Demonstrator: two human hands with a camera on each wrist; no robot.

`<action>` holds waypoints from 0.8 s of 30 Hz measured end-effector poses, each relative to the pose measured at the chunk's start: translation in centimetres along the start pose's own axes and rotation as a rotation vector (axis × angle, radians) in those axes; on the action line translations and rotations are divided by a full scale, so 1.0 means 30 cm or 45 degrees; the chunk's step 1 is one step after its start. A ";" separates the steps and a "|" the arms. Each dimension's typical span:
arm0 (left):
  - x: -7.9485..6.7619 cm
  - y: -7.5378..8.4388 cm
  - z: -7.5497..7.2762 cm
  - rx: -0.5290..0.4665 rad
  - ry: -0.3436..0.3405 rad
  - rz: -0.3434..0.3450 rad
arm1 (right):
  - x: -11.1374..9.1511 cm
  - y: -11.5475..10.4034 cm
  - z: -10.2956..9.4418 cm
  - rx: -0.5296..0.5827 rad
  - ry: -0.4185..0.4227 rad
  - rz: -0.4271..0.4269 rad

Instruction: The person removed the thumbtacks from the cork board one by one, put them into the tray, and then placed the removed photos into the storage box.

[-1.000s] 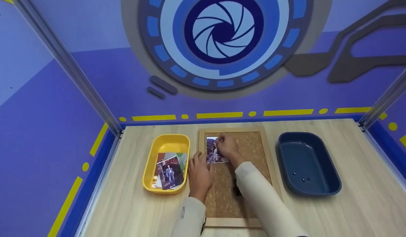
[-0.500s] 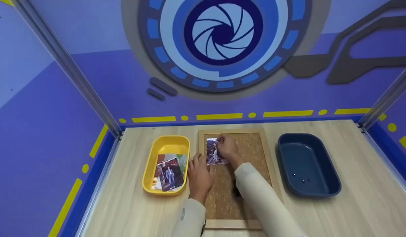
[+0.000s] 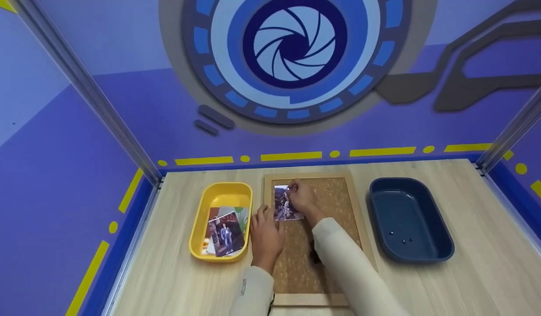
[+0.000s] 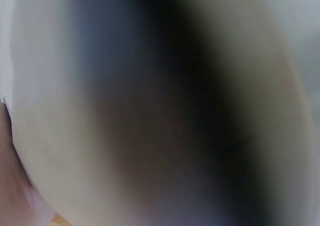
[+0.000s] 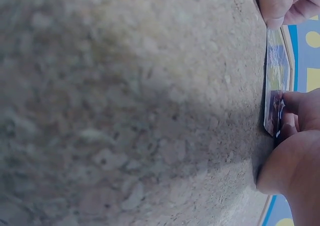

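Note:
A corkboard (image 3: 296, 267) with a pale wooden frame lies on the table. Near its upper left corner a photo (image 3: 281, 204) lies flat on the cork. My right hand (image 3: 304, 197) bends over the photo's upper right part, thumb and fingertips pinching a small pushpin that they mostly hide. In the right wrist view, a glint shows between these fingers, close against the photo (image 5: 275, 76). My left hand (image 3: 266, 235) rests over the board's left edge, fingers extended, fingertips at the photo's lower left corner. The left wrist view is mostly blurred sleeve (image 4: 50, 136).
Left of the board, a yellow tray (image 3: 228, 197) holds several photos or cards, a photo of a standing person (image 3: 227, 235) on top. On the right, a dark blue tray (image 3: 402, 210) holds a few small shiny pieces (image 3: 404, 242). A patterned blue-purple wall (image 3: 209, 145) rises behind the table.
Both hands keep nearly the same place over the photo and board. The whole head view shifts slightly; trays and photos stay put.

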State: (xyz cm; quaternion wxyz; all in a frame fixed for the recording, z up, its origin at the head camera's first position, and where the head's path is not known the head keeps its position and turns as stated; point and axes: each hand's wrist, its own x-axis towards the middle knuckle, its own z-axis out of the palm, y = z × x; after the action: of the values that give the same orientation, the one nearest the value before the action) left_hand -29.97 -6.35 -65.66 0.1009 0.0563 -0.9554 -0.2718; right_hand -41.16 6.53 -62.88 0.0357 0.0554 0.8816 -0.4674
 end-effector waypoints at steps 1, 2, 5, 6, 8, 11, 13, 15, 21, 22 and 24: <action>0.000 0.000 -0.001 0.001 0.006 0.005 | 0.001 -0.001 0.001 -0.001 0.004 -0.007; 0.000 0.000 -0.003 -0.001 0.010 0.009 | 0.001 -0.001 0.002 0.002 0.005 -0.012; 0.001 -0.002 -0.002 -0.005 0.014 0.012 | 0.005 0.002 0.005 0.008 0.008 -0.023; 0.000 -0.002 -0.002 -0.008 0.010 0.009 | 0.005 0.002 0.006 0.012 0.011 -0.028; -0.003 -0.001 0.000 -0.010 0.006 0.005 | 0.006 0.004 0.007 0.023 0.010 -0.036; -0.005 -0.001 0.003 0.002 0.012 0.010 | 0.007 0.007 0.008 0.030 0.006 -0.038; -0.006 0.000 0.005 0.011 0.015 0.014 | 0.007 0.007 0.006 0.019 0.005 -0.025; -0.005 0.001 0.007 0.019 0.021 0.023 | 0.007 0.007 0.004 -0.003 0.014 -0.014; -0.001 0.000 0.007 0.038 0.026 0.034 | 0.010 0.002 0.003 -0.005 0.033 -0.002; 0.000 -0.001 0.007 0.040 0.029 0.035 | 0.010 0.002 0.004 0.001 0.030 -0.005; 0.001 -0.005 0.006 0.041 0.019 0.025 | 0.011 0.002 0.007 0.015 0.022 -0.007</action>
State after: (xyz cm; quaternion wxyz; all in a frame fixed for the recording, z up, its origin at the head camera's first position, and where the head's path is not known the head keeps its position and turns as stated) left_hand -30.02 -6.37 -65.89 0.1100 0.0505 -0.9593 -0.2550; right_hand -41.47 6.40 -63.08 0.0265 0.0571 0.8793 -0.4721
